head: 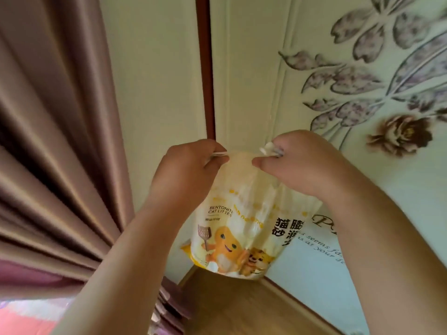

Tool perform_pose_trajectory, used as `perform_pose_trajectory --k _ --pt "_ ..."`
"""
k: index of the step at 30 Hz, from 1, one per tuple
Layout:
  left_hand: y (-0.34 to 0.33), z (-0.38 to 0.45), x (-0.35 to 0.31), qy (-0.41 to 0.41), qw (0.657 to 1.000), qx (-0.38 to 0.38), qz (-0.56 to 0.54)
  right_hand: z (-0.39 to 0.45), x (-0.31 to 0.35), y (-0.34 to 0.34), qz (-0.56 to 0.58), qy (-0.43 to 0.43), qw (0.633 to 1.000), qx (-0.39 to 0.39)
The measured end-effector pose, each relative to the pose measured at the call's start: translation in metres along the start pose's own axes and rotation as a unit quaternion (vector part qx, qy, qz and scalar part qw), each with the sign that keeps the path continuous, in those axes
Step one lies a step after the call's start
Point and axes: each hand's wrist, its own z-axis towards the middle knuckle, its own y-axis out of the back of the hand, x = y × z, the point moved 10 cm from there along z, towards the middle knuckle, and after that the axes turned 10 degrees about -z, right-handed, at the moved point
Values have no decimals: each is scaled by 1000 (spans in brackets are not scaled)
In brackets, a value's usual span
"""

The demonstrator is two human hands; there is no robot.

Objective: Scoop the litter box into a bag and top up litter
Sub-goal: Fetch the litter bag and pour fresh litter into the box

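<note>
Cream wall panels and a flower-patterned wall fill the background, with a strip of wooden floor at the bottom of the view; no litter box shows anywhere.

Held up in the air in front of the wall corner is the task's thing, a yellow cat litter bag printed "BENTONITE CAT LITTER", hanging free above the floor with nothing under it. Its top edge is stretched between the two hands. At the top left corner, the left hand is closed in a pinch on the film. At the top right corner, the right hand is closed too, its fingers curled round a scrunched white bit of the bag's top. The grip looks like the start of tearing or pulling the bag open, though whether it is already open cannot be told.

The risks, as I judge them:
- A sudden tear could run down the side, and litter would spill onto the floor.
- All the weight hangs from two small pinches, so thin film may slip out and the bag drop.
- Opening it up here, away from any box, means grains scatter if the bag tilts.

Pink curtains hang at the left, well apart from the bag.
</note>
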Motion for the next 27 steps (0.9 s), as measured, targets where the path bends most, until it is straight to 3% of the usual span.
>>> perform_pose_trajectory --k 19,27 --pt "-230 -52 -157 -128 959 223 -116 -155 -234 67 -43 -216 975 -5" --pt "-328 -81 -218 -197 920 308 -141 -219 -322 80 -39 -346 937 -34"
